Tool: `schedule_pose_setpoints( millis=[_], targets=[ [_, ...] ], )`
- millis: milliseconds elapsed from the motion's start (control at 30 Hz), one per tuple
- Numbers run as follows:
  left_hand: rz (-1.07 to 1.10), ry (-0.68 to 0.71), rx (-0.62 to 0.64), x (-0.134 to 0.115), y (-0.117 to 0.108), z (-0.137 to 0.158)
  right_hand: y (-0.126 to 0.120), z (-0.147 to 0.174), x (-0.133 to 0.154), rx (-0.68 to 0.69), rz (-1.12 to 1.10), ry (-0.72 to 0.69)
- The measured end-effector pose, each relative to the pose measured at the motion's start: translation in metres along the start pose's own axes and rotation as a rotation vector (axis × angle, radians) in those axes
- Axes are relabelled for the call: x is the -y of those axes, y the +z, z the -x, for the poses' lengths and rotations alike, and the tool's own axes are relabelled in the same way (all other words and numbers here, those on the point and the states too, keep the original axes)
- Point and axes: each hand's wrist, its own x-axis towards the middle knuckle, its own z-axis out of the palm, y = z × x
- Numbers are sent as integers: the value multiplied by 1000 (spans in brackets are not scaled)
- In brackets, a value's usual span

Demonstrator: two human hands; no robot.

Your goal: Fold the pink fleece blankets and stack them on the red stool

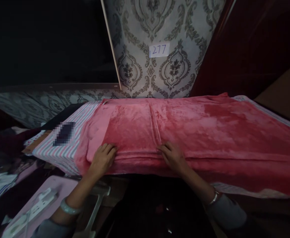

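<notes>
A red plush blanket (pixel 184 132) lies spread over a long surface in front of me, with a folded section (pixel 130 129) on its left part. The folded section ends on its right in a raised double edge running away from me. My left hand (pixel 104 157) is closed on the near edge of the folded section, near its left end. At the near right corner of that section, my right hand (pixel 173 157) pinches the fabric, fingers curled over the edge. The thumbs are largely hidden. Between the hands, the near edge lies in straight, layered folds.
Beneath the blanket is a striped cloth (pixel 60 152), with a blurred-out dark item on its left end. At lower left, a white power strip (pixel 35 208) rests on a pink surface (pixel 63 185). A large dark screen (pixel 48 43) and patterned wall (pixel 152 76) stand behind.
</notes>
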Motion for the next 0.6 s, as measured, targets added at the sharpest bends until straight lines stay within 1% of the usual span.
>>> schedule_pose_setpoints(
  millis=[100,200,267,333,367,433,533,600],
  targets=[
    [5,-15,-12,-2,-4,0,1,2,1,10,-25,21],
    [108,-21,-25,-8,-17,-10,5,3,3,-12,-57,58],
    [216,-20,-25,-15,-25,-28,7,4,5,-30,-77,74],
    [310,16,17,-24,-27,-55,9,3,6,-47,-82,66],
    [341,46,52,-29,-24,-73,9,3,7,-54,-75,59],
    [369,134,131,-39,-12,-110,9,3,8,-72,-50,40],
    [371,248,204,-50,17,-164,9,3,10,-103,-10,33],
    [380,306,243,-55,35,-190,9,4,12,-111,3,45]
  ],
)
